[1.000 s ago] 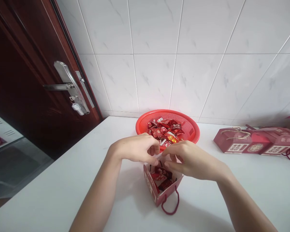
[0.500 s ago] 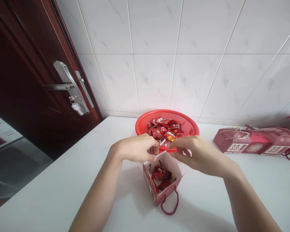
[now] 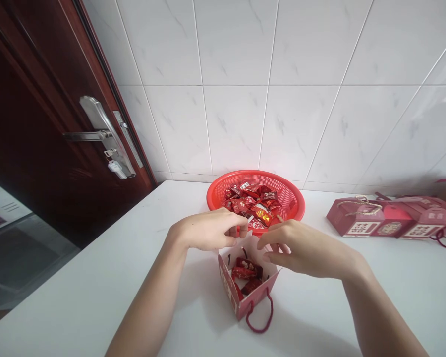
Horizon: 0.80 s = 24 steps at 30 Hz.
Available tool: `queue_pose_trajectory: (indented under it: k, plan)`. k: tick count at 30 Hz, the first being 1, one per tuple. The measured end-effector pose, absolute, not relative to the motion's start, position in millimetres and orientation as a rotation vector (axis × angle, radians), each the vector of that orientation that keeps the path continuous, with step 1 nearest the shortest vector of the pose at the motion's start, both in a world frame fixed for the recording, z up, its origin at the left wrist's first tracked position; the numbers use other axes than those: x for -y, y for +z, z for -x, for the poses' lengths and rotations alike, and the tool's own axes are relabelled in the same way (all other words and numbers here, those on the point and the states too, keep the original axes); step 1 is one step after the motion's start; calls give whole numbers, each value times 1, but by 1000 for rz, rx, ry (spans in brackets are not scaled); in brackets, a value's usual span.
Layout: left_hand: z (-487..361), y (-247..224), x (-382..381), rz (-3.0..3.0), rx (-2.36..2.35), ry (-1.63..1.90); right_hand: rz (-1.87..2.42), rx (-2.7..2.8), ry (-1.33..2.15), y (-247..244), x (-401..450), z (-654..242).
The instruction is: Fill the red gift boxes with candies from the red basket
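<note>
A small red gift box [image 3: 230, 290] with a dark red cord handle [image 3: 259, 331] stands with its top open on the white table. Several red-wrapped candies [image 3: 247, 270] lie inside. At its far left corner, my left hand [image 3: 211, 230] hovers with fingers loosely bent and the thumb apart; I cannot tell whether it touches the rim. Over the far right side of the box is my right hand [image 3: 301, 245], fingers and thumb parted, with nothing visible between them. Just behind both hands sits a red plastic basket [image 3: 295, 201] holding several wrapped candies [image 3: 260, 196].
More red gift boxes [image 3: 390, 215], some with cord handles, lie in a row at the right against the tiled wall [image 3: 301, 129]. A dark wooden door [image 3: 52, 99] with a metal handle is beyond the left edge of the white table [image 3: 148, 228].
My right hand has dropped slightly and shifted left over the box, its fingers parting a little. My left hand's fingers have loosened slightly at the far corner. The box's contents look the same.
</note>
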State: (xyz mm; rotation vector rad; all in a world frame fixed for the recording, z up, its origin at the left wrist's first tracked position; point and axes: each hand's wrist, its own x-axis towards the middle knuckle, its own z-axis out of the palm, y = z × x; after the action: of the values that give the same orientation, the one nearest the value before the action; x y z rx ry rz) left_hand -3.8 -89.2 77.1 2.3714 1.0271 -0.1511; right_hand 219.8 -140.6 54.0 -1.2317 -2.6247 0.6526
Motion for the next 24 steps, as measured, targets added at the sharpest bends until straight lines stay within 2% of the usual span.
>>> queue_pose_trajectory:
  k: [7,24]
  plan:
    - [4,74,86,-2396,-976,-137,1485,2660,721,55,141,-221]
    - [5,71,86,-2442,-1012,-166,1571,2662,747,58,148,-226]
